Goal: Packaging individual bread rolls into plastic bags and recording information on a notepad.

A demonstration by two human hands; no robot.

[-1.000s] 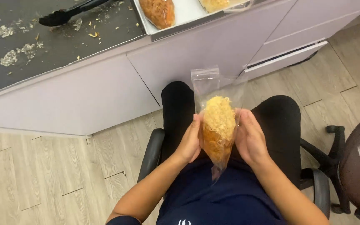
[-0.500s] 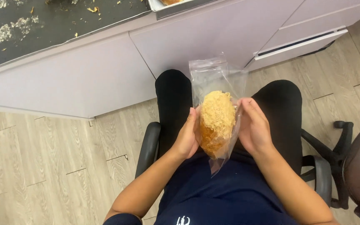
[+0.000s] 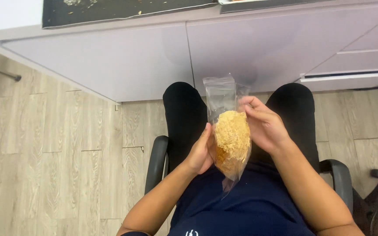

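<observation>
Right hand climbs to the bag's neck

The right hand (image 3: 263,126) has moved up from the side of the floss-topped bun (image 3: 232,139); its fingers (image 3: 249,105) now pinch the clear plastic bag (image 3: 221,94) above it. The left hand (image 3: 201,150) still cups the bun over the lap, below the counter (image 3: 123,11).

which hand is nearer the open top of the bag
Right. The right hand has fingers up at the bag top; the left hand cups the bun lower down.
</observation>
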